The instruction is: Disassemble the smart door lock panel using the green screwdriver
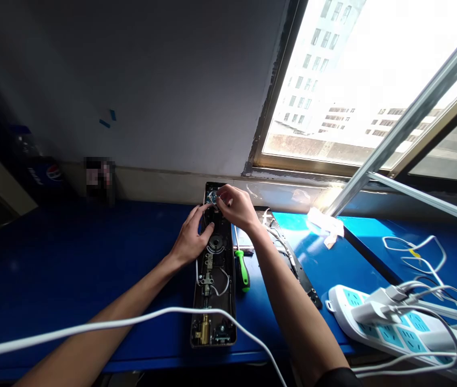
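Note:
A long, narrow black door-lock panel (225, 258), apparently electronic, lies lengthwise with its inner side up. Inside it are metal lock parts, a round plate, thin white wires and a brass cylinder (204, 329) at the near end. My left hand (191, 239) rests on its left edge, thumb and index finger apart. Over the small circuit board (212, 194) at the far end, my right hand (236, 205) is closed in a pinch. A thin wire shows by those fingertips, but what they grip is hidden. A green-and-black screwdriver (242, 271) lies to the right of the panel.
A second dark panel (311, 293) with cables lies under my right forearm. A white power strip (343, 309) with plugs stands at the right. One white cable (172, 310) crosses the foreground. A metal bar (373, 140) slants by the window; a cola bottle (46, 172) stands back left.

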### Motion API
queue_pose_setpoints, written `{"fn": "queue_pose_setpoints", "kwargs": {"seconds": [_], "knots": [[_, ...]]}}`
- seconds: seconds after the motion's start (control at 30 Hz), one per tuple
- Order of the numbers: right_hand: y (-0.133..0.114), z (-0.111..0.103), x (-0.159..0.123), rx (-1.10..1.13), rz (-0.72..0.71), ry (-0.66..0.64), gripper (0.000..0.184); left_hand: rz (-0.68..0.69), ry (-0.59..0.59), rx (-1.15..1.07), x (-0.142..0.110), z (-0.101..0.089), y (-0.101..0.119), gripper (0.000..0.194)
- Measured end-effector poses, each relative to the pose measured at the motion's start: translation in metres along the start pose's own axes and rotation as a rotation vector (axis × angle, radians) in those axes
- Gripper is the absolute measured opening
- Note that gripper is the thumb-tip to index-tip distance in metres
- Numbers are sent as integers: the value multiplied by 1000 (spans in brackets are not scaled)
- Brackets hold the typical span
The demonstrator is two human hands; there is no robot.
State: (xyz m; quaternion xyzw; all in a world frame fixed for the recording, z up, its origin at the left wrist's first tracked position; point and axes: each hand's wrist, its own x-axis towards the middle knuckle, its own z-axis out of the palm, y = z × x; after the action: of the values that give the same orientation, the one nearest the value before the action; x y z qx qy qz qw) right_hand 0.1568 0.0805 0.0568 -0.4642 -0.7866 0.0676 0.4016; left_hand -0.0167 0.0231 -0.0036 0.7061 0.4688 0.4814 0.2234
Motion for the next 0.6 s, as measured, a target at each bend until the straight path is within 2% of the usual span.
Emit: {"fn": "queue_pose_setpoints", "kwargs": {"seconds": [0.13, 0.27, 0.47, 0.6], "knots": [[1, 4, 20, -29, -1, -128, 20, -51, -2, -47, 1, -1, -2, 51], [1, 3, 25, -41, -37, -249, 30, -84, 2, -56, 1, 0, -3, 50], [2, -10, 22, 38, -90, -360, 10, -107, 38, -77, 0, 2, 0, 45], [7, -14, 21, 84, -93, -366, 13, -107, 57, -104, -2, 2, 1, 46]]}}
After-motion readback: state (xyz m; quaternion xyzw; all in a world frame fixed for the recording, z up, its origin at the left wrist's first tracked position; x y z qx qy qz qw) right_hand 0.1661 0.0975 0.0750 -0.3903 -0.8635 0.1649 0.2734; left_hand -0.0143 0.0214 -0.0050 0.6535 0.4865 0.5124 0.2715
